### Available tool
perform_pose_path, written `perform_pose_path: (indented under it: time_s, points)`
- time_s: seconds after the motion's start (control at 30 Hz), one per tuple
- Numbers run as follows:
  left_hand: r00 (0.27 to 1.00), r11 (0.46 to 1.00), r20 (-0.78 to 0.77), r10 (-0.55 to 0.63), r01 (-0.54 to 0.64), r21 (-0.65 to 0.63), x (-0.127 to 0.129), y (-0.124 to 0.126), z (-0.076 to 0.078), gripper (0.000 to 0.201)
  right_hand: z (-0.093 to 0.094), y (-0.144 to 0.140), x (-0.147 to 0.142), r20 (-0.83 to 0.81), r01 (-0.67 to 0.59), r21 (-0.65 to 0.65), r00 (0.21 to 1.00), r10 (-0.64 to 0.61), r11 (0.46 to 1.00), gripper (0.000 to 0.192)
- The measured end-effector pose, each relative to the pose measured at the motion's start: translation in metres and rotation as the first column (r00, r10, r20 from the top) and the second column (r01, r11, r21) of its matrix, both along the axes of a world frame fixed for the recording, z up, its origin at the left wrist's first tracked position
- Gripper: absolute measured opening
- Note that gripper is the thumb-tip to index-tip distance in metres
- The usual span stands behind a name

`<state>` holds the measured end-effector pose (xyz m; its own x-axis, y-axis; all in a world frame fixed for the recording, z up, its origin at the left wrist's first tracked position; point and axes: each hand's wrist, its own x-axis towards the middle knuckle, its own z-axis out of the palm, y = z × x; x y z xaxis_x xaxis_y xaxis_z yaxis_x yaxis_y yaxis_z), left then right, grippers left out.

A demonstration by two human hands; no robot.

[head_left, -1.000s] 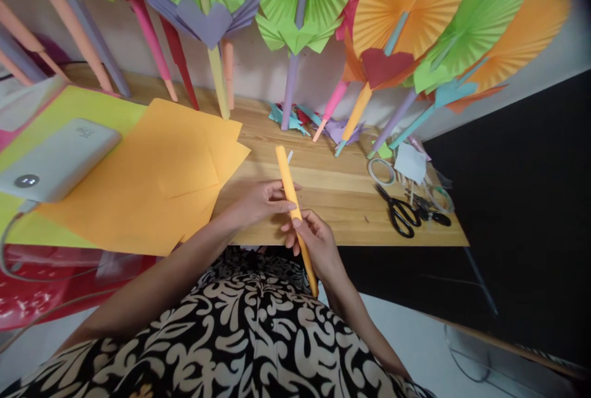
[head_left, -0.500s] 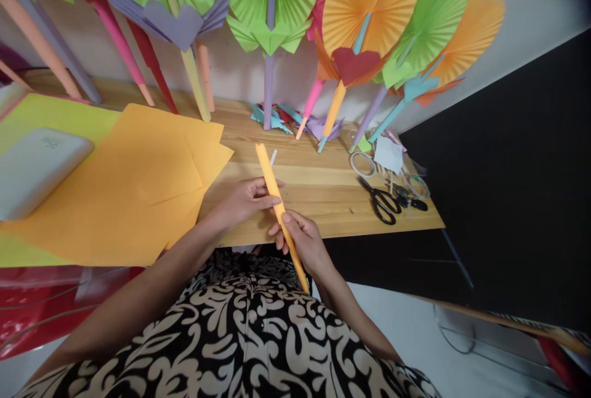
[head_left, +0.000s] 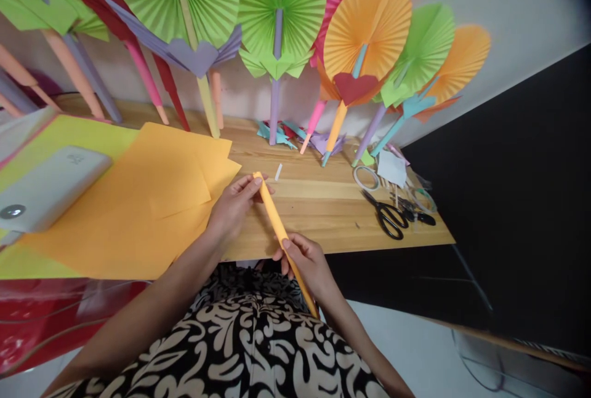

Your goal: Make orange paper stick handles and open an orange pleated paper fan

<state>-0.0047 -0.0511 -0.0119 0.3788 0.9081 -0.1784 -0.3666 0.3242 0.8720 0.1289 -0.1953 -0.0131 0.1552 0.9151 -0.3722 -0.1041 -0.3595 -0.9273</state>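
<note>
Since a second ago the left hand (head_left: 231,207) has slid up the orange paper roll (head_left: 282,238) to pinch its far tip, while the right hand (head_left: 305,262) stays closed around the lower half. Behind, paper fans (head_left: 277,16) lean on the wall above the table (head_left: 318,201), where orange sheets (head_left: 152,201) spread at left beside a white device (head_left: 50,186). Black scissors (head_left: 385,216) and a tape ring (head_left: 367,178) lie at right; the roll slants over the table's near edge.

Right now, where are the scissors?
Head view, right side: the scissors lie on the wooden table near its right end, just below the tape roll.
</note>
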Motion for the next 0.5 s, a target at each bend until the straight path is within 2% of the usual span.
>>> perform_pose_path:
  time_s: [0.2,0.33,0.43,0.5]
  points:
    - [0.998,0.998,0.013,0.055,-0.055,-0.025,0.000,0.001,0.001,0.031,-0.003,-0.016,-0.003,0.058,-0.016,0.047,0.998,0.014,0.999,0.058]
    - [0.993,0.992,0.019,0.120,-0.119,-0.046,-0.001,0.002,0.000,0.033,-0.008,-0.045,0.014,0.279,-0.020,0.131,0.960,-0.018,0.991,0.056]
    - [0.991,0.989,0.007,0.137,-0.136,-0.048,-0.001,0.002,0.002,0.032,-0.025,-0.076,0.035,0.428,0.120,0.178,0.884,-0.187,0.977,0.055]
    - [0.990,0.989,0.001,0.138,-0.138,-0.048,-0.001,0.002,0.004,0.031,-0.042,-0.096,0.051,0.514,0.268,0.149,0.802,-0.306,0.952,0.056]
